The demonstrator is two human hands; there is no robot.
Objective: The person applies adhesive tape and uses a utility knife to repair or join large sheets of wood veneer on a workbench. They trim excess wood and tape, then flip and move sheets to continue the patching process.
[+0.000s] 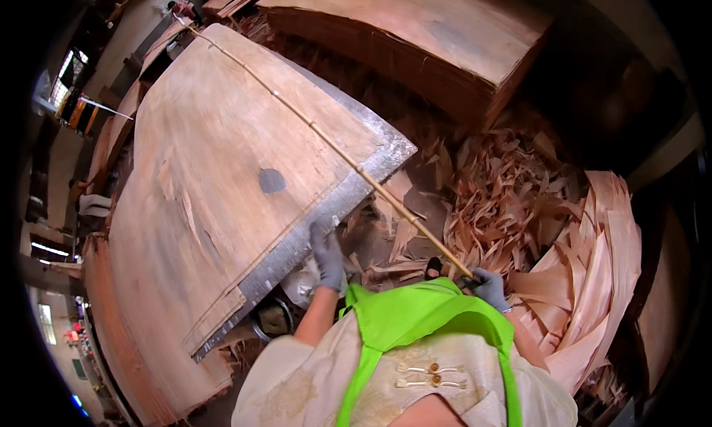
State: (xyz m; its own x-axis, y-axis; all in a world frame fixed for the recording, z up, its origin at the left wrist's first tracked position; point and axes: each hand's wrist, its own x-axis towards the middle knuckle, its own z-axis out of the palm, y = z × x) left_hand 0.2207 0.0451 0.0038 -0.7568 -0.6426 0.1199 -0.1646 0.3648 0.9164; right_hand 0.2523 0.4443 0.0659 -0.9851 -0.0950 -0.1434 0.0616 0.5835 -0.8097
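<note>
My right hand (pixel 489 289), in a grey glove, is closed round the thick near end of a long bamboo pole (pixel 393 202). The pole slants away to the far left across a broad, thin sheet of wood veneer (pixel 222 123). The sheet lies on a table with a grey metal-like edge (pixel 337 201). A grey oval spot (pixel 272 180) shows in the sheet, and its surface has a few torn slits. At the table's near edge is my left hand (pixel 326 260), also gloved, slightly blurred, with its fingers stretched toward the edge and nothing seen in them.
A tall stack of veneer (pixel 415 26) stands at the far side. Loose veneer scraps (pixel 512 197) heap on the floor to the right, beside a bundle of long strips (pixel 593 278). A round container (pixel 273 319) sits below the table edge. Another person (pixel 185 10) is far off.
</note>
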